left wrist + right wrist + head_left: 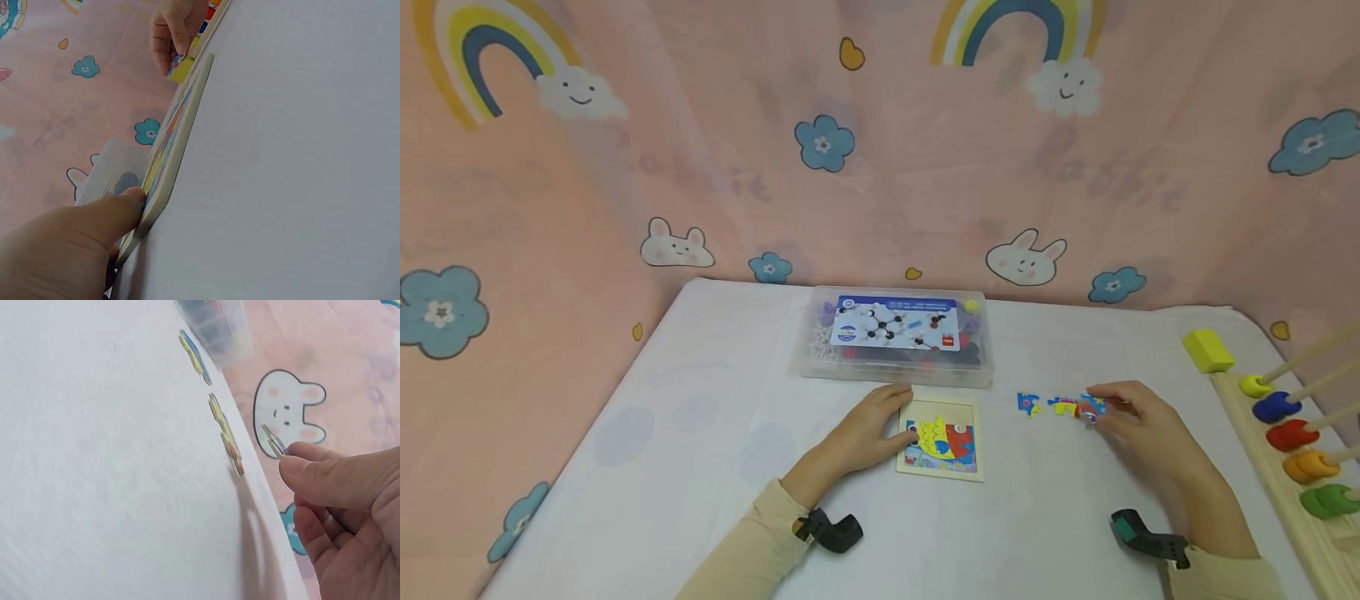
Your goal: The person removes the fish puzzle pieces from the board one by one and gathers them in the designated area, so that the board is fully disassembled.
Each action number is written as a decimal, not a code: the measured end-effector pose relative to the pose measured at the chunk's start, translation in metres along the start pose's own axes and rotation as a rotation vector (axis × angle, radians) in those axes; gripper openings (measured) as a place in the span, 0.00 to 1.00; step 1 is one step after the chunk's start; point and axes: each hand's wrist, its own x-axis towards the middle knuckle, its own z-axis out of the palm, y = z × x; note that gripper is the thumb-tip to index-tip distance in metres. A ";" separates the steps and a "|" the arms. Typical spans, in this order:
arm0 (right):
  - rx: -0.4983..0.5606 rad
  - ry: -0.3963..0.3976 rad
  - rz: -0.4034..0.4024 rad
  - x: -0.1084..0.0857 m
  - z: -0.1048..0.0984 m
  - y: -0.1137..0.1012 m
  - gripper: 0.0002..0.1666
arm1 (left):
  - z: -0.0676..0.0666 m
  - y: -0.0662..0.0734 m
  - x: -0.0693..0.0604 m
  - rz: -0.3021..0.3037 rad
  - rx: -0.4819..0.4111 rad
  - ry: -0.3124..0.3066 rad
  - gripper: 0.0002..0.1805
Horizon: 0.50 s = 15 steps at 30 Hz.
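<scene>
A small wooden jigsaw board, its tray partly filled with yellow, red and blue pieces, lies on the white table. My left hand holds the board at its left side, the thumb over the frame's edge; the other fingers are mostly hidden in the left wrist view. Between thumb and forefinger my right hand pinches a thin puzzle piece above the table. Left of that hand lie two loose spots of puzzle: a blue-yellow piece and a yellow-red piece.
Behind the board stands a clear plastic box with a molecule-model label. At the right edge is a wooden bead rack with coloured beads on rods, a yellow block at its far end. A pink patterned cloth hangs behind the table.
</scene>
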 end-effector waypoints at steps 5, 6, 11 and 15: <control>-0.013 0.024 0.011 -0.004 -0.006 0.014 0.19 | 0.000 0.000 0.000 -0.002 -0.006 0.002 0.35; -0.013 0.027 0.016 -0.005 -0.006 0.015 0.19 | 0.000 0.000 0.000 -0.005 -0.006 0.001 0.35; -0.012 0.045 0.006 -0.008 -0.002 0.023 0.17 | 0.001 0.000 0.000 -0.010 -0.002 -0.006 0.35; -0.026 0.062 0.012 -0.009 0.002 0.028 0.17 | 0.000 0.000 0.000 -0.011 -0.003 -0.006 0.35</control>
